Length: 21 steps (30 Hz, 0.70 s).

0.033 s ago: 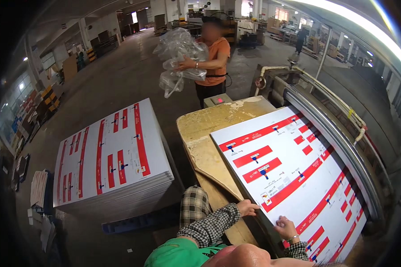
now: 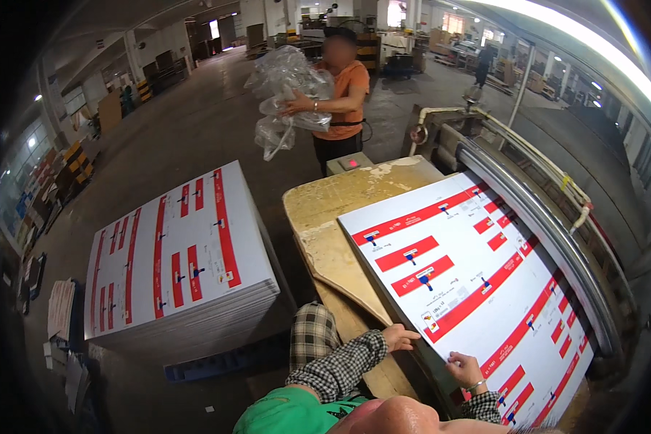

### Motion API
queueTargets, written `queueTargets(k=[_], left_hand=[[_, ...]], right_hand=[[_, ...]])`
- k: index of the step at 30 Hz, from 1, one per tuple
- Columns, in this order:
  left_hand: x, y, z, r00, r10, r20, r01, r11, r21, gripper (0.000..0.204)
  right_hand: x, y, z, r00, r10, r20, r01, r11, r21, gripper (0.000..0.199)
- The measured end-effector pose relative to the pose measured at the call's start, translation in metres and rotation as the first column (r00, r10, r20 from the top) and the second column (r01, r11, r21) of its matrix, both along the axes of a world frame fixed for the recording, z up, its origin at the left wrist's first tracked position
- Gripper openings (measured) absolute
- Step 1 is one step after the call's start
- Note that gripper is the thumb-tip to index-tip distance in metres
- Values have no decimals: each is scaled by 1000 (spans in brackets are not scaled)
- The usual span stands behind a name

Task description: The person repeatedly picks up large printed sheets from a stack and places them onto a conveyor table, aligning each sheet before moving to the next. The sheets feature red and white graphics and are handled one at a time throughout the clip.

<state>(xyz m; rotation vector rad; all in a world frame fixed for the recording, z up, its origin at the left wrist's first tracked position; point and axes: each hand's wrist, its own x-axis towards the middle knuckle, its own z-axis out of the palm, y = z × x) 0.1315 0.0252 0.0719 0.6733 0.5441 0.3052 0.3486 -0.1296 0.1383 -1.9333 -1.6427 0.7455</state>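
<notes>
Both hands on the near edge of the large white printed sheet with red bars (image 2: 477, 282) lying on the worn wooden feed table (image 2: 325, 217): left hand (image 2: 400, 337) fingers resting flat, right hand (image 2: 464, 369) pinching the edge. Hands apart, nothing moved since the prior frame. Matching sheet stack (image 2: 173, 260) sits left on the floor

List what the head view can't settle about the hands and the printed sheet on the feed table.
- Left hand: palm faces down at the printed sheet's near edge; whether it pinches or only rests on it is hidden.
- Right hand: fingers lie on the sheet; grip unclear.
- Sheet's lower right corner: lost in the fisheye rim.
- Number of sheets under the top one on the table: edge too thin to tell.
- Co-worker's bundle of clear plastic: contents too small to tell.
</notes>
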Motion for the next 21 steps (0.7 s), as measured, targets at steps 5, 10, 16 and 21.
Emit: queueTargets(k=[5, 10, 16, 21], left_hand=[[18, 0, -40, 942, 282, -185, -305, 946, -111, 27], [20, 11, -85, 854, 366, -369, -366, 928, 74, 27], [25, 3, -43, 867, 285, -409, -251, 958, 138, 31], [13, -3, -13, 938, 250, -241, -253, 967, 20, 30]], right_hand=[[-9, -5, 80, 989, -144, -26, 146, 962, 229, 21], [-20, -14, 54, 991, -109, -73, 112, 993, 26, 24], [-13, -27, -24, 994, -82, -72, 95, 976, 194, 21], [15, 10, -19, 980, -195, 38, 199, 964, -176, 22]])
